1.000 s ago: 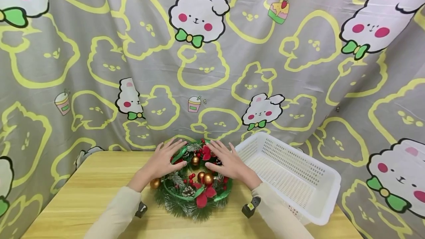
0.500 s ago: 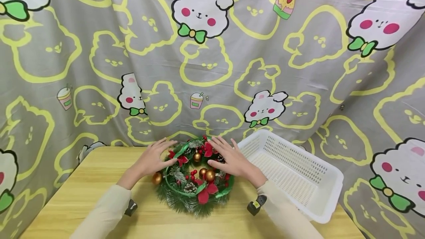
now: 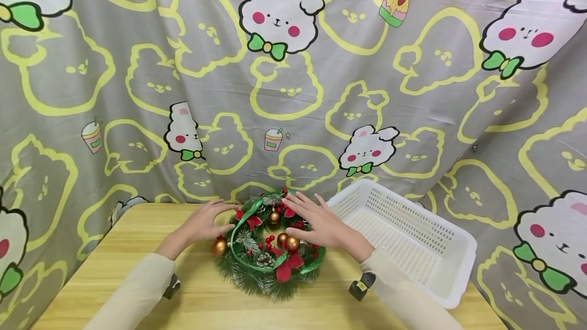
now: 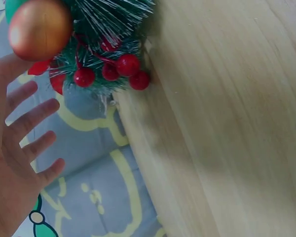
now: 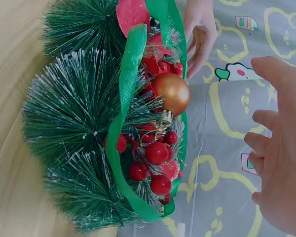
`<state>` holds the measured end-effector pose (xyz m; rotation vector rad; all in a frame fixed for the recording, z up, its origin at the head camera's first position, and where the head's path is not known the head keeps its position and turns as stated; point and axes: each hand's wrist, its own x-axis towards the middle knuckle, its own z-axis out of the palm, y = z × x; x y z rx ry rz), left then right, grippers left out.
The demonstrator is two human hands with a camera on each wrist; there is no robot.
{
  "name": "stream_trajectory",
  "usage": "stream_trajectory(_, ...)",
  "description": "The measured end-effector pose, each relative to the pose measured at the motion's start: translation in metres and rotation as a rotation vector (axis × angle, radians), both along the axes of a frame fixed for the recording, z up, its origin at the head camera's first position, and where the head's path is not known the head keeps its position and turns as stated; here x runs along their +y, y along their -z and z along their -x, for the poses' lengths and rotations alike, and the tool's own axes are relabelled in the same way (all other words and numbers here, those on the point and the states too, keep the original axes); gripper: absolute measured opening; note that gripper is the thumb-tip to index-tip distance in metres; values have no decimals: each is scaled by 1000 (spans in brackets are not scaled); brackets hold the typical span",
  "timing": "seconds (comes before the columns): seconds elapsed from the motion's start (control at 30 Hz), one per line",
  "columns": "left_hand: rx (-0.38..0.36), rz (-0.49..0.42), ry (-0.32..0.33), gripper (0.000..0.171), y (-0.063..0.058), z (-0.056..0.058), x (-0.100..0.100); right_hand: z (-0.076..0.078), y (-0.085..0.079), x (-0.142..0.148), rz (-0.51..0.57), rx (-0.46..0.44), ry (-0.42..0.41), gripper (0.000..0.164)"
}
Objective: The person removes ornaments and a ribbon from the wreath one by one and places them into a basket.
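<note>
A Christmas wreath (image 3: 261,284) of green frosted needles lies on the table, with red flowers, a pinecone (image 3: 265,259) and gold balls (image 3: 292,244) on it. Loops of green ribbon (image 5: 130,64) run over its top. My left hand (image 3: 206,224) is spread at the wreath's left side, near an outer gold ball (image 4: 42,29) and red berries (image 4: 127,65); it grips nothing. Fingers apart, my right hand (image 3: 318,223) hovers over the wreath's right part and hides some of it. In the right wrist view, a gap shows between this hand (image 5: 283,148) and the wreath.
A white perforated plastic basket (image 3: 460,264) stands on the table at the right, close to my right forearm. The wooden table (image 3: 202,304) ends at a grey curtain (image 3: 302,95) with rabbit prints. Each wrist bears a black strapped device (image 3: 362,286).
My left hand has moved left, off the top of the wreath towards its side. My right hand stays over the right part with little movement. The ribbon loop lies slightly differently at the left.
</note>
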<state>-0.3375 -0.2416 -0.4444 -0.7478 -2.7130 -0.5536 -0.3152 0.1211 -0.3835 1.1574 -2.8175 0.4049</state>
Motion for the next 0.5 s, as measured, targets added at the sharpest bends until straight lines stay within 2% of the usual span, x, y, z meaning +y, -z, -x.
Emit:
stream_trajectory(0.3,73,38,72,46,7,1,5,-2,0,3,-52,12,-76,70)
stream_trajectory(0.5,129,64,72,41,11,6,6,2,10,3,-46,2,-129,63)
